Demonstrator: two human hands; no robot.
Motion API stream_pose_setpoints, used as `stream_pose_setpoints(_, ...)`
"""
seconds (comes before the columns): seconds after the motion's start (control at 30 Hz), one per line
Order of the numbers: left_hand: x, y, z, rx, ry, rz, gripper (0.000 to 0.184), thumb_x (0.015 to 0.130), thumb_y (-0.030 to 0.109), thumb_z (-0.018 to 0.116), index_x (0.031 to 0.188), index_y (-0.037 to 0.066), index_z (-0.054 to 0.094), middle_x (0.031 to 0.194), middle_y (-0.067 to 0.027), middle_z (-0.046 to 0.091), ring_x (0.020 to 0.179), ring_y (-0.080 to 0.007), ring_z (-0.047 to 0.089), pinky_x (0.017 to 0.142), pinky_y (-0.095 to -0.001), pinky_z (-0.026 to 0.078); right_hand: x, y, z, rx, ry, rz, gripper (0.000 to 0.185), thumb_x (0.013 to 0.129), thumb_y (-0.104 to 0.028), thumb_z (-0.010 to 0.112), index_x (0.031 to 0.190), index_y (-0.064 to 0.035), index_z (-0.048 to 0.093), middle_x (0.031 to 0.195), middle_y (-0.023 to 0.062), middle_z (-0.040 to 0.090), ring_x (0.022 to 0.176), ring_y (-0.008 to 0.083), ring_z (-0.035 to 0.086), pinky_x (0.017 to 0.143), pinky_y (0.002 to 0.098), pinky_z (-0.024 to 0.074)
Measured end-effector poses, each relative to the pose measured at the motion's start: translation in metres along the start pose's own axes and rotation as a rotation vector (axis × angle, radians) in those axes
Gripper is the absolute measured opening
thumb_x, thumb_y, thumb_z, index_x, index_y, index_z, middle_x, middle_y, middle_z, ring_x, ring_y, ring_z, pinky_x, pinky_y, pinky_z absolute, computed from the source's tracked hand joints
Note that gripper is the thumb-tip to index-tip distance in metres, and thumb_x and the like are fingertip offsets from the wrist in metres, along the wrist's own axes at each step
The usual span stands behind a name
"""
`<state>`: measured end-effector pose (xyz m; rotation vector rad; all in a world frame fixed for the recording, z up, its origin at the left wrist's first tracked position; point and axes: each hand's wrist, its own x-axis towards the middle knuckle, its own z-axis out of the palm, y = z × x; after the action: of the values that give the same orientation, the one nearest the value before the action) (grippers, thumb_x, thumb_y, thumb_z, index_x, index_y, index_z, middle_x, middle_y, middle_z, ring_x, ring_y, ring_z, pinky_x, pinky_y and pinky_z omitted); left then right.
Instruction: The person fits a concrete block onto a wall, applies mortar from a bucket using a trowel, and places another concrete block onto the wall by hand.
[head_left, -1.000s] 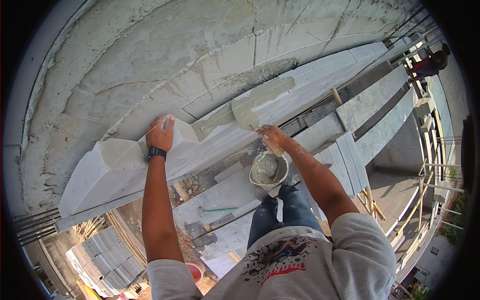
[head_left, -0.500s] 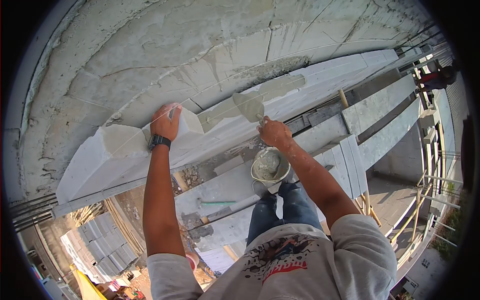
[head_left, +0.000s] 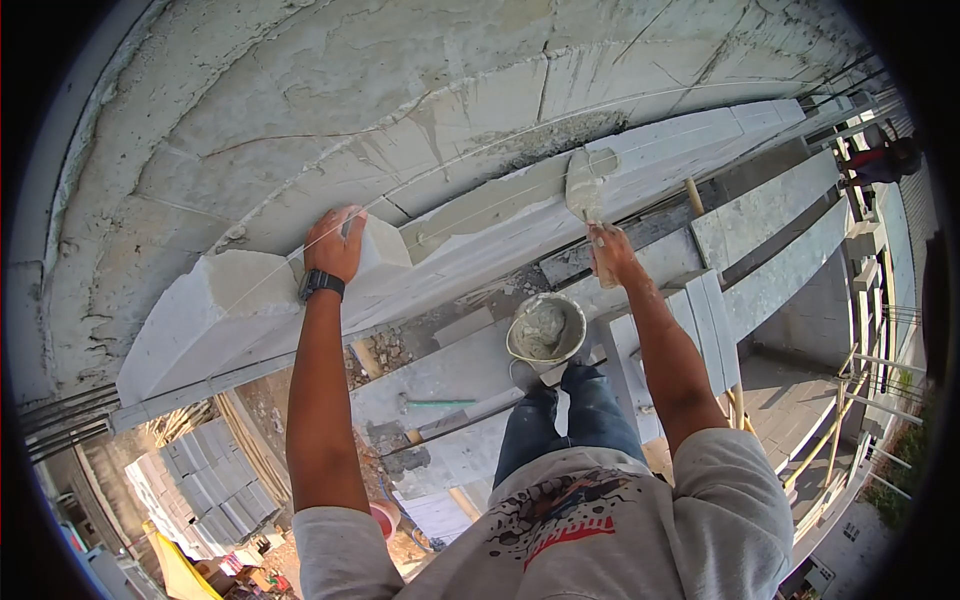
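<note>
My left hand (head_left: pixel 334 243), with a dark watch on its wrist, rests with fingers apart on top of a pale block (head_left: pixel 383 245) on the wall. My right hand (head_left: pixel 612 254) grips the handle of a trowel (head_left: pixel 585 188), whose blade lies on the wall top near the far end of a strip of wet mortar (head_left: pixel 490 210). A thin string runs above the blocks. Below my right hand, a bucket (head_left: pixel 546 330) holds grey mortar.
Stacked pale blocks (head_left: pixel 705 320) stand at the right beside grey planks (head_left: pixel 765 205). Another person (head_left: pixel 880 163) is at the far right. A block pile (head_left: pixel 205 480) lies far below at lower left. A rough concrete wall (head_left: pixel 330 100) rises behind the blocks.
My right hand has moved the trowel to the right along the wall top, and the mortar behind it looks smoother and more spread out. My left hand stays on the block.
</note>
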<state>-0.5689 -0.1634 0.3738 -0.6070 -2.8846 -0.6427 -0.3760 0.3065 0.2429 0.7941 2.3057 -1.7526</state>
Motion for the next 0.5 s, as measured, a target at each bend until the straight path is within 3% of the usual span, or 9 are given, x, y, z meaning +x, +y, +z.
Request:
stream_pose_setpoints(0.07,-0.001,-0.001,-0.001,-0.028,0.002,0.003,0.039,0.098,0.041,0.056,0.111,0.008,0.073,0.111,-0.0157,0.071,0.106,-0.0355,0.065,0.096,-0.0443,0.048,-0.027,-0.04,0.034,0.218,-0.014,0.268,0.034,0.101,-0.033,0.054,0.094,0.0003,0.06,0.066,0.0096,0.055,0.045,0.0226,0.058,0.041,0.0376,0.0491)
stream_pose_setpoints(0.17,-0.001,0.004,-0.005,-0.015,-0.008,-0.006,0.04,0.098,0.042,0.056,0.111,0.008,0.072,0.112,-0.0145,0.071,0.106,-0.0348,0.065,0.096,-0.0438,0.047,-0.036,-0.028,0.084,0.261,-0.21,0.214,0.022,0.1,-0.021,0.054,0.102,-0.0017,0.062,0.08,0.0097,0.06,0.051,0.022,0.06,0.041,0.0389,0.0497)
stream_pose_setpoints(0.23,-0.001,0.005,-0.004,-0.001,-0.008,-0.008,0.04,0.098,0.042,0.056,0.112,0.009,0.072,0.113,-0.0141,0.071,0.106,-0.0346,0.065,0.096,-0.0437,0.047,-0.044,-0.027,0.123,0.204,-0.294,-0.01,0.02,0.096,-0.012,0.057,0.112,-0.0032,0.064,0.093,0.0102,0.06,0.057,0.0226,0.063,0.043,0.0394,0.0529)
stream_pose_setpoints(0.27,-0.001,0.005,-0.004,0.008,-0.01,-0.008,0.039,0.098,0.042,0.056,0.112,0.009,0.072,0.113,-0.0141,0.071,0.106,-0.0345,0.065,0.096,-0.0437,0.047,-0.04,-0.016,0.143,0.016,-0.312,-0.143,0.024,0.094,-0.01,0.058,0.116,-0.0031,0.064,0.097,0.0114,0.059,0.059,0.0227,0.064,0.043,0.0377,0.0542)
stream_pose_setpoints(0.33,-0.001,0.005,-0.005,0.025,-0.011,-0.008,0.039,0.098,0.041,0.056,0.112,0.009,0.072,0.113,-0.0141,0.071,0.106,-0.0344,0.065,0.096,-0.0436,0.048,-0.052,-0.044,0.167,-0.058,-0.388,-0.084,0.03,0.092,-0.007,0.058,0.12,-0.0035,0.065,0.1,0.0145,0.058,0.064,0.0264,0.066,0.05,0.0369,0.0579)
stream_pose_setpoints(0.37,-0.001,0.005,-0.005,0.021,-0.01,-0.007,0.039,0.098,0.041,0.056,0.112,0.009,0.072,0.113,-0.0141,0.071,0.106,-0.0344,0.065,0.096,-0.0436,0.048,-0.068,-0.082,0.168,0.057,-0.444,0.108,0.031,0.092,-0.005,0.057,0.122,-0.0039,0.065,0.101,0.0164,0.059,0.068,0.03,0.067,0.057,0.0377,0.0603)
stream_pose_setpoints(0.43,0.0,0.005,-0.006,0.01,-0.012,-0.002,0.039,0.098,0.041,0.055,0.112,0.009,0.072,0.113,-0.014,0.071,0.106,-0.0344,0.065,0.096,-0.0437,0.048,-0.06,-0.054,0.194,-0.287,-0.468,-0.339,0.029,0.094,-0.013,0.057,0.12,-0.0024,0.065,0.105,0.0213,0.062,0.076,0.0353,0.069,0.069,0.0422,0.0595)
stream_pose_setpoints(0.5,-0.001,0.002,-0.004,0.002,-0.006,0.001,0.039,0.098,0.041,0.056,0.112,0.008,0.072,0.113,-0.0141,0.071,0.106,-0.0343,0.065,0.096,-0.0437,0.048,-0.057,-0.04,0.209,-0.526,-0.462,-0.515,0.032,0.096,-0.022,0.056,0.119,-0.0008,0.065,0.108,0.0254,0.064,0.085,0.0398,0.069,0.08,0.0464,0.0571)
